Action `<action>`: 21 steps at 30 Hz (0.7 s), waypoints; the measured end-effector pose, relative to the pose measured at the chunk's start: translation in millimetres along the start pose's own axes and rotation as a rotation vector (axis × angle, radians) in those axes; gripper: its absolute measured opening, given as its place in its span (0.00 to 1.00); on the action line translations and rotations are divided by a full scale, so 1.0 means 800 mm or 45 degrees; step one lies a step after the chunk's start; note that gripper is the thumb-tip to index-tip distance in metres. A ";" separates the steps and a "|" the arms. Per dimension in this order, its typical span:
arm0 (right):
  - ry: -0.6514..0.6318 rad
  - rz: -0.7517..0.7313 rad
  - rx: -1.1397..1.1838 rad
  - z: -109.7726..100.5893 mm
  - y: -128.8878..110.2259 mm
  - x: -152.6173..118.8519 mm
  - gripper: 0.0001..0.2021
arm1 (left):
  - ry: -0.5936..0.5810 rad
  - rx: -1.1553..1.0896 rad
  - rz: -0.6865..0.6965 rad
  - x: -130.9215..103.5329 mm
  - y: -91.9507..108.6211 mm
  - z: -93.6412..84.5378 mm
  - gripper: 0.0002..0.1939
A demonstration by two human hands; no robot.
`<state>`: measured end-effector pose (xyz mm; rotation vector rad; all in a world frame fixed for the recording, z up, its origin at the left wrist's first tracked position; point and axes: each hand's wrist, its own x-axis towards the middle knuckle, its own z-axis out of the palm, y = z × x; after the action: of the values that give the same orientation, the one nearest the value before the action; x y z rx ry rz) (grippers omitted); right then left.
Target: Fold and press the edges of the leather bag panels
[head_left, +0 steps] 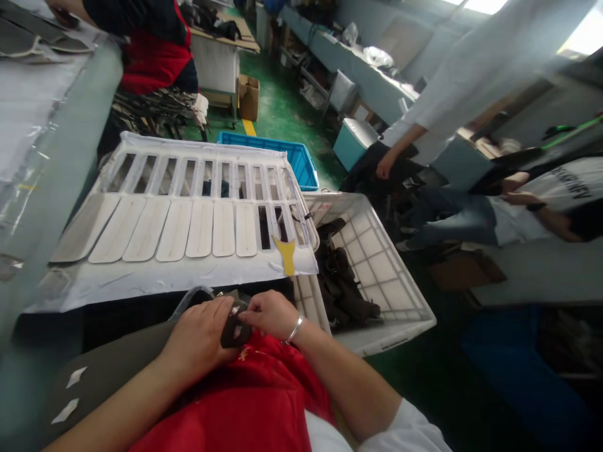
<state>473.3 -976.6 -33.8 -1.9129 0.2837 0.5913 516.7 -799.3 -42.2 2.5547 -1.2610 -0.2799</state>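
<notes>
Left hand (200, 333) and right hand (276, 314), nearly together, both grip a grey piece (230, 337) at seven o'clock, above the red apron (226, 420). Probable fault: an uneven pinch could crease its white patch (237, 333) or let the piece slip lapward.

Single view, from your head: faces forward and steeply down over your red apron (235, 417). Your left hand (200, 333), right hand (271, 314) and the dark piece (230, 333) sit close, low and near centre. Slatted rack (202, 196) just beyond; white crate (409, 317) to its right. Upper part reaches across the green floor (289, 94) to a distant tabletop (362, 72); room appears tilted at right.
</notes>
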 end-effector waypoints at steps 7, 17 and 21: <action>-0.017 -0.019 0.028 0.002 0.003 -0.001 0.10 | -0.078 -0.001 -0.054 -0.001 0.003 -0.003 0.26; 0.201 -0.038 -0.407 0.001 -0.011 -0.002 0.11 | 0.010 -0.036 -0.051 0.002 0.004 -0.001 0.24; 0.257 -0.082 -0.513 0.003 -0.012 0.001 0.12 | 0.042 -0.076 -0.081 0.002 0.005 0.001 0.23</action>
<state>478.0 -970.1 -27.4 -2.3677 0.2427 0.4344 514.9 -803.0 -41.6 2.5410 -1.1442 -0.2831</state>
